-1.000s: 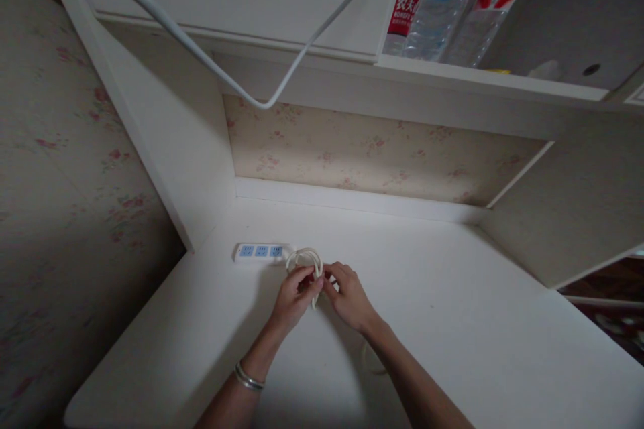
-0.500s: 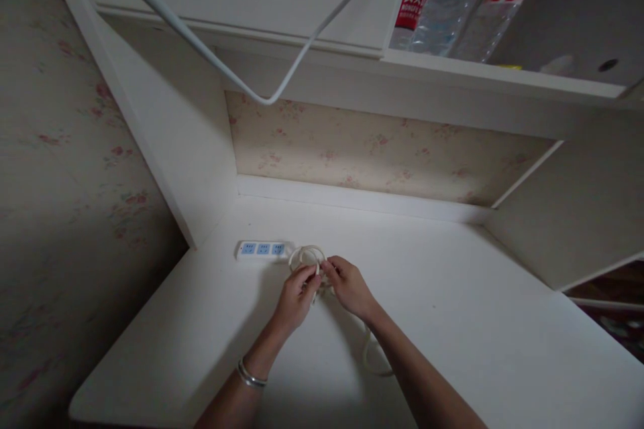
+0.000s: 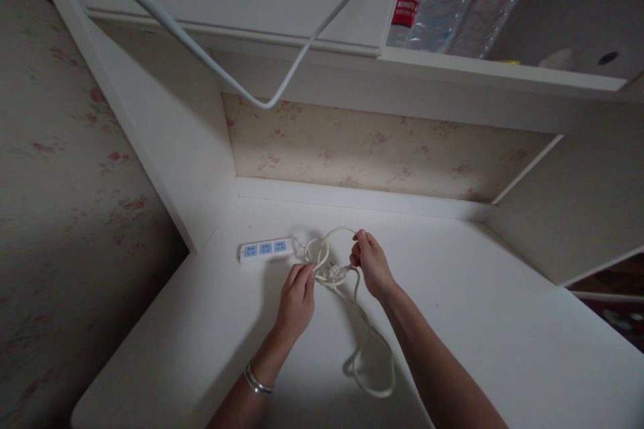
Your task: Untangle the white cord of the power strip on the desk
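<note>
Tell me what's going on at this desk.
A person is handling the white cord of a power strip that lies on the white desk. The left hand pinches the cord at its tangled middle, and the right hand holds up a loop of it. The rest of the cord lies in a loose loop nearer the person.

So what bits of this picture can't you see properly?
All in the head view:
bottles on the shelf: tops cut off by the top edge.
hanging cable: both ends run past the top edge.
cord: the knotted middle is partly hidden by the fingers of the left hand and right hand.
power strip: too small and dim to show details.
</note>
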Action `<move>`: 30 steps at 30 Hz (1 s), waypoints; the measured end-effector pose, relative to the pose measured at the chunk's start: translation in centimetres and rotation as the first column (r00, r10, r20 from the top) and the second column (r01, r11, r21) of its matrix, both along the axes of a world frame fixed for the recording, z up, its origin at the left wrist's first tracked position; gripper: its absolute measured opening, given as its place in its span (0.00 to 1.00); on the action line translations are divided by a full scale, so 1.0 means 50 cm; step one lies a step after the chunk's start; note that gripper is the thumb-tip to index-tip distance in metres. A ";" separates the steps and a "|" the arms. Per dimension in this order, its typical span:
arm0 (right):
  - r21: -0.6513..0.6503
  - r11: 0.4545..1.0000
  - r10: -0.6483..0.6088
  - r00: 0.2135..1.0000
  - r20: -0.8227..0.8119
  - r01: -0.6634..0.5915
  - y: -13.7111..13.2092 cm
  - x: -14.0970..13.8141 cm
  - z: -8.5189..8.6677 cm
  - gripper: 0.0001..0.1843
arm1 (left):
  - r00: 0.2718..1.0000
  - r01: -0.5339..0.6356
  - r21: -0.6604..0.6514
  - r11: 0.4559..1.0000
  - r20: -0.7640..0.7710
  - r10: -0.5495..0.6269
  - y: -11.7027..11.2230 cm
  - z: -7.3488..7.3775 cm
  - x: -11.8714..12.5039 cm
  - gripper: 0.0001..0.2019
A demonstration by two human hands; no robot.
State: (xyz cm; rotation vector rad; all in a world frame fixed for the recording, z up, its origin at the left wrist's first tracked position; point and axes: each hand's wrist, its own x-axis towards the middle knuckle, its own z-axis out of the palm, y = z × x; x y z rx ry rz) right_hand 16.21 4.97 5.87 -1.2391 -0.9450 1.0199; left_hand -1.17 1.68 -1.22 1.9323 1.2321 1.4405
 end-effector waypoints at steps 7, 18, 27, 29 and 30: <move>0.100 0.986 0.084 0.912 0.403 -0.135 0.011 0.064 0.066 0.20 | 0.993 0.114 -0.051 0.992 0.000 -0.114 0.006 -0.011 0.003 0.13; 0.165 0.882 0.009 0.365 0.931 -0.441 -0.048 0.009 0.097 0.15 | 0.985 0.169 -0.119 0.978 0.033 -0.166 0.005 -0.027 0.009 0.13; 0.104 0.767 -0.177 -0.054 0.983 -0.633 -0.065 -0.055 0.089 0.08 | 0.983 0.179 -0.092 0.980 0.052 -0.175 0.010 -0.024 0.012 0.10; 0.086 0.726 -0.178 -0.066 0.982 -0.683 -0.062 -0.058 0.081 0.08 | 0.986 0.165 -0.076 0.983 0.041 -0.162 0.008 -0.021 0.011 0.10; 0.082 0.710 -0.170 -0.057 0.984 -0.699 -0.061 -0.057 0.077 0.09 | 0.988 0.155 -0.070 0.985 0.034 -0.153 0.007 -0.019 0.010 0.11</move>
